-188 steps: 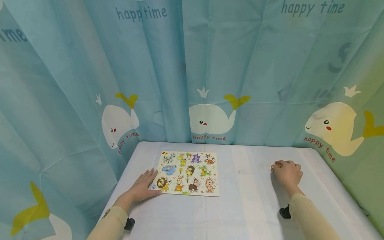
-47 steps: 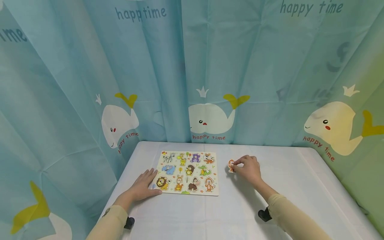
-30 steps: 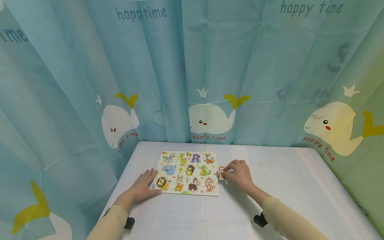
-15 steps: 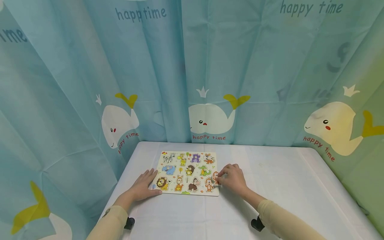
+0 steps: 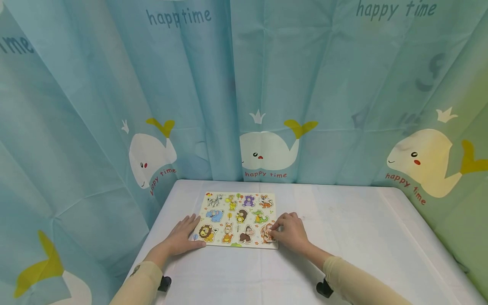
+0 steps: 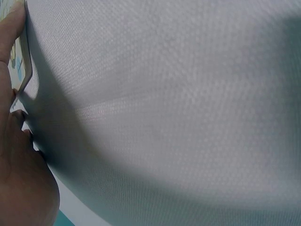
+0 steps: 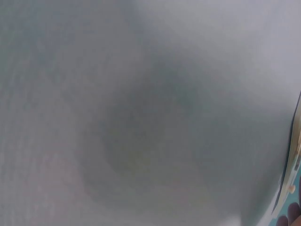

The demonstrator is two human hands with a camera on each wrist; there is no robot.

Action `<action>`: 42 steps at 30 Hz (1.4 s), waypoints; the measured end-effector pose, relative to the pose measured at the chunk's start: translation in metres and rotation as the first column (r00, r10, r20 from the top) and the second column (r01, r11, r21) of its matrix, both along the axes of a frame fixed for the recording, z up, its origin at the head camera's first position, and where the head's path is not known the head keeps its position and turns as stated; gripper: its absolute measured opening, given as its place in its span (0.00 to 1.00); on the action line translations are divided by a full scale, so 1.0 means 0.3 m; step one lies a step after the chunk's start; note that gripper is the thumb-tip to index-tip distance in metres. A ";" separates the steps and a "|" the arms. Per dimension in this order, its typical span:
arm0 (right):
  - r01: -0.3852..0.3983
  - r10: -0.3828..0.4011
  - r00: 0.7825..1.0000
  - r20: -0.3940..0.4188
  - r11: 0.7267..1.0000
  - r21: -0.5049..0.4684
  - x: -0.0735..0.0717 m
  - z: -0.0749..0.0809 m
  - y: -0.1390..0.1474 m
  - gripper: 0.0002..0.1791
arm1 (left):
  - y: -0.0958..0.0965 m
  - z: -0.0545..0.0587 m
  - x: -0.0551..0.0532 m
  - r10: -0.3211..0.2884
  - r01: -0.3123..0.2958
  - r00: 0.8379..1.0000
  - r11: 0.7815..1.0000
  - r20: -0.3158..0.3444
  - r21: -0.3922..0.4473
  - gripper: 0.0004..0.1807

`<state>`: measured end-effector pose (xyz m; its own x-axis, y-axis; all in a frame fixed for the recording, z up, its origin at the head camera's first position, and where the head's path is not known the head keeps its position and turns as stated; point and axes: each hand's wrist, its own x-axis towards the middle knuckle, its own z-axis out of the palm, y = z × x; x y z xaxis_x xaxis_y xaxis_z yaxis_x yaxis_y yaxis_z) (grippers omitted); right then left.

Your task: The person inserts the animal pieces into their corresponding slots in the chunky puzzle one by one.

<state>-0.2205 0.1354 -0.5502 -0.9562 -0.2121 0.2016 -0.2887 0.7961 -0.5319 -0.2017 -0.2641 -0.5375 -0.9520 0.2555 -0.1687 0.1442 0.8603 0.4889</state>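
An animal puzzle board [image 5: 251,246] lies flat on the white table. My left hand [image 5: 181,237] rests at its left edge, fingers extended and thumb at the near corner; the left wrist view shows that thumb [image 6: 11,30] on the board. Over the lower right corner, my right hand [image 5: 291,233] pinches an orange monkey puzzle piece [image 5: 267,233] between thumb and fingers. The piece overlaps the matching monkey picture; whether it sits in the recess cannot be told. Only fingertips [image 7: 294,212] of the right hand show in the right wrist view, beside the board's edge.
The white-covered table [image 5: 354,228] extends to the right of the board. Behind it hangs a blue curtain [image 5: 213,106] printed with whales. Black wrist pieces [image 5: 324,289] sit under both sleeves.
My right hand has carried the monkey piece from the table's right side leftward and toward me, onto the board's lower right corner. My left hand has stayed at the board's left edge.
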 end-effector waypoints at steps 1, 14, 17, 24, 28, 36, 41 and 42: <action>-0.002 0.002 1.000 0.001 1.000 -0.001 0.002 0.000 -0.002 0.11 | 0.001 0.002 0.001 -0.001 0.001 1.000 1.000 0.001 -0.002 0.58; -0.026 0.026 0.999 -0.024 1.000 0.006 0.017 -0.009 -0.032 0.11 | 0.001 0.002 0.001 0.000 0.000 1.000 1.000 0.007 -0.008 0.58; -0.034 0.034 0.999 -0.034 0.999 0.001 0.020 -0.009 -0.037 0.11 | 0.001 0.003 0.002 0.006 -0.006 1.000 1.000 0.013 -0.012 0.58; -0.046 0.045 0.998 -0.041 0.999 -0.016 0.022 -0.006 -0.046 0.10 | -0.002 -0.001 0.002 0.016 -0.016 1.000 1.000 0.012 -0.019 0.59; -0.040 0.040 0.998 -0.040 0.999 -0.010 0.023 -0.006 -0.049 0.11 | -0.001 0.001 0.004 0.017 -0.017 1.000 1.000 0.012 -0.017 0.59; -0.040 0.040 0.998 -0.049 0.999 -0.006 0.025 -0.008 -0.048 0.11 | -0.001 0.002 0.001 0.011 -0.011 1.000 1.000 0.008 -0.011 0.59; -0.047 0.047 0.997 -0.058 0.999 0.004 0.024 -0.011 -0.048 0.11 | -0.001 0.004 0.002 0.011 -0.011 1.000 1.000 0.012 -0.011 0.59; -0.045 0.046 0.998 -0.054 0.999 0.004 0.023 -0.011 -0.048 0.11 | -0.001 0.004 0.002 0.012 -0.012 1.000 1.000 0.012 -0.011 0.59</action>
<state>-0.2135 0.1211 -0.5536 -0.9334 -0.2559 0.2516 -0.3528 0.7832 -0.5121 -0.2010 -0.2645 -0.5363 -0.9528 0.2424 -0.1829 0.1283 0.8673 0.4809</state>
